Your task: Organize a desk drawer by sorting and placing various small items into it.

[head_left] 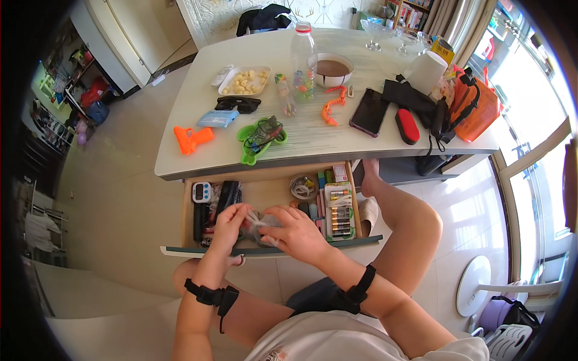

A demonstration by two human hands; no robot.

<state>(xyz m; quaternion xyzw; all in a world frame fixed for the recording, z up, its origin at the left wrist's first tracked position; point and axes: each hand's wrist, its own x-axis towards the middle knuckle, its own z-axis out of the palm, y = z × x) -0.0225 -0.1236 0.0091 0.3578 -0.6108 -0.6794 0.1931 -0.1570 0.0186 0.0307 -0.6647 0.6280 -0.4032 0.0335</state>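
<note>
Above the open drawer (pixel 265 186), both my hands are on a clear plastic bag (pixel 257 221). The fingertips of my left hand (pixel 232 221) pinch its gathered top. My right hand (pixel 294 233) curls its fingers round the bag's other side, palm down. What the bag contains is hard to make out. In the drawer, left of my hands, lie a white digital timer (pixel 202 192) and dark items. To their right are a round container (pixel 303 187) of coiled cable and a tray of batteries (pixel 341 215).
On the white table (pixel 241 165) are an orange toy gun (pixel 192 139), a green dish (pixel 248 150), sunglasses (pixel 238 105), a plastic bottle (pixel 304 51), a bowl (pixel 332 70), a phone (pixel 369 112), a red case (pixel 407 126) and an orange bag (pixel 478 108). My knees flank the drawer.
</note>
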